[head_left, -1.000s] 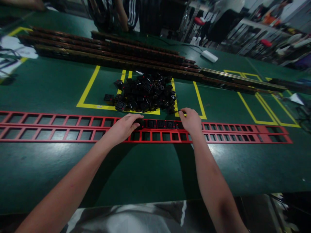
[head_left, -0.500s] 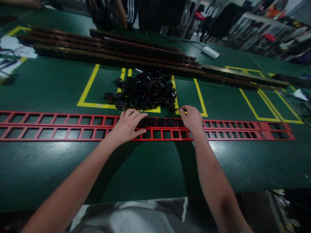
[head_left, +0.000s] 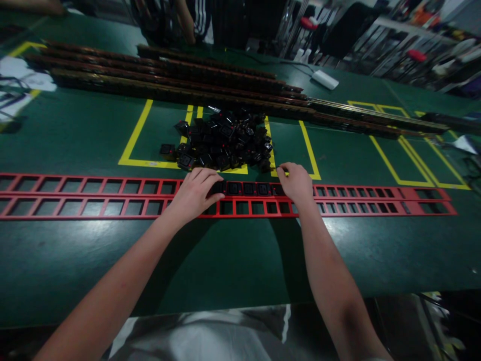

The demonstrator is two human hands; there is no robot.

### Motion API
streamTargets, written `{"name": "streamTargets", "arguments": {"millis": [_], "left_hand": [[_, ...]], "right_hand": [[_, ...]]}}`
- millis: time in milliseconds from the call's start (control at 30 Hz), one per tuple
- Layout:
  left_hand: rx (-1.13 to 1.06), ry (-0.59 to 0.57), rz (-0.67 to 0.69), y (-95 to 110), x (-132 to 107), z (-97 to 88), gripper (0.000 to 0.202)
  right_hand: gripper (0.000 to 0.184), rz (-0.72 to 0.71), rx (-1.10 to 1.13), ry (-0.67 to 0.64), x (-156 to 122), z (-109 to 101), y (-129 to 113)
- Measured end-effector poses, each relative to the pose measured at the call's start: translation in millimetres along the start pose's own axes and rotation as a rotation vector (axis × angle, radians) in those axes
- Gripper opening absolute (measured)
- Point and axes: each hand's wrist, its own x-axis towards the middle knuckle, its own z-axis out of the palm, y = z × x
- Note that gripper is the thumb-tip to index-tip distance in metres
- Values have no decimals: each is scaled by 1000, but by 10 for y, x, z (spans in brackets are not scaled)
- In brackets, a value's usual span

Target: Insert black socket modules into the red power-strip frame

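A long red frame point(head_left: 252, 199) with two rows of square openings lies across the table. Several black socket modules point(head_left: 248, 189) sit in its far row, between my hands. My left hand point(head_left: 195, 191) is over the frame, thumb and fingers closed round a black socket module point(head_left: 218, 187) at the left end of that group. At the group's right end, my right hand point(head_left: 297, 183) rests over the far row with curled fingers. Whatever its fingertips hold is hidden. Beyond the hands lies a heap of loose black modules point(head_left: 225, 140).
Long dark metal strips point(head_left: 180, 82) are stacked across the table behind the heap. Yellow tape lines point(head_left: 310, 150) mark the green tabletop point(head_left: 240, 265). A white power strip point(head_left: 325, 79) lies farther back. Another person's arm point(head_left: 185, 20) shows at the far edge.
My left thumb and fingers have drawn closer together round the black module, and the hand has shifted slightly left. My right hand has hardly moved.
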Motion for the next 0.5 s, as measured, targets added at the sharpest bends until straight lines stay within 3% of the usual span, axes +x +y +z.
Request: {"name": "streamTargets", "arguments": {"millis": [167, 333, 500], "left_hand": [[65, -51, -13, -13, 23, 11, 30], [45, -8, -67, -35, 22, 48, 28], [-39, -108, -180, -67, 47, 35, 31]], "right_hand": [[38, 3, -12, 4, 8, 17, 10], [38, -2, -7, 7, 7, 15, 11], [39, 2, -3, 3, 9, 12, 17]]}}
